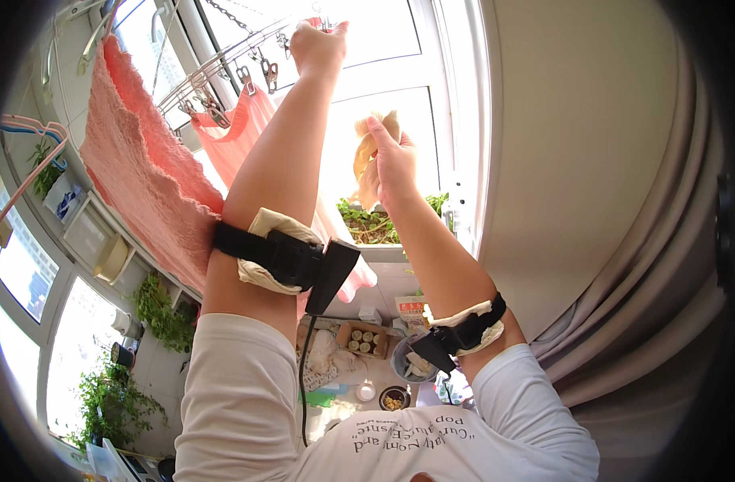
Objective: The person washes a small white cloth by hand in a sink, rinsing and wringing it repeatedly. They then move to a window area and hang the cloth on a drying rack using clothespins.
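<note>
My left hand [319, 48] is raised to the far end of a metal clip-hanger drying rack [223, 60]. Its fingers close around a metal clip [326, 25], partly hidden against the bright window. A little lower, in front of the glass, my right hand [396, 165] pinches a thin, crumpled beige piece of fabric [365, 159], perhaps a sock. Several more metal clips [270, 73] dangle along the rack. Some of them grip a pink garment [238, 138], which hangs behind my left forearm.
A fluffy pink towel [144, 175] hangs at the left, touching my left arm. Empty hangers [36, 129] are beyond it. Below the window stands a planter [373, 252]. A cardboard box [362, 340], a bucket [412, 361] and a bowl [394, 397] are on the floor. Curtains [632, 301] hang at right.
</note>
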{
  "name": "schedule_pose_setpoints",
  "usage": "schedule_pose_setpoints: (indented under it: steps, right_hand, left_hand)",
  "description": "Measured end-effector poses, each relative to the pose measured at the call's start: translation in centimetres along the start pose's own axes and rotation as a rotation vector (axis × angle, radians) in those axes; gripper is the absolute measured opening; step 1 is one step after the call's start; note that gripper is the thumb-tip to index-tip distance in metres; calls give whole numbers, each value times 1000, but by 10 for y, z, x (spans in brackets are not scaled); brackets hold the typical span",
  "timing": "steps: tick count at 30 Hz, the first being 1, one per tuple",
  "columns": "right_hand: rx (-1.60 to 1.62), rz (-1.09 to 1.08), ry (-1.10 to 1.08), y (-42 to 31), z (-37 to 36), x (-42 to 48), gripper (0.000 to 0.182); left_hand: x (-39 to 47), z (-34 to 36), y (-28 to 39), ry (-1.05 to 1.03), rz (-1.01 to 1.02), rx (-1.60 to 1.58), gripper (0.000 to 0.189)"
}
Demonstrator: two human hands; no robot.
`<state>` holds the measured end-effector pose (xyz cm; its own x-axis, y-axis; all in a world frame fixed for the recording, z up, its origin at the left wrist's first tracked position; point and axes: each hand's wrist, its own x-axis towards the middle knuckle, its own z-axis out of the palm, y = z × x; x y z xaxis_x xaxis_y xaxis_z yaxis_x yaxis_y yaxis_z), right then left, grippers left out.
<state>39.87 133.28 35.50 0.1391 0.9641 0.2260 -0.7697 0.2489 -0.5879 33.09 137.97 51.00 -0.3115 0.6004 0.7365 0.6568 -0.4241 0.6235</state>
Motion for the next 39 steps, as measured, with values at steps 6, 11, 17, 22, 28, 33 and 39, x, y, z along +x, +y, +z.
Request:
schedule_pose_setpoints:
  steps: [6,11,17,22,28,33,39]
  right_hand:
    - [78,-31,-143,-2,22,10,34]
    - [6,-11,-232,-7,36,28,24]
    - [25,-53,-350,-13,45,34,20]
    - [-12,-25,-359,-16,45,35,17]
    - [-25,-9,-414,-19,48,33,17]
    - [-26,0,-436,-24,48,32,19]
    - [34,44,-401,-30,50,28,18]
  left_hand:
    - [3,-22,-5,-57,-116,-125,45]
    - [-4,-45,-6,-219,-190,-268,44]
    - [-3,-63,-18,-302,-99,-404,33]
    - [-9,-67,-17,-300,-20,-432,31]
    - [-8,-72,-23,-330,21,-444,30]
    - [-12,-76,-25,-355,24,-433,31]
    - [-16,-81,-26,-395,63,-450,31]
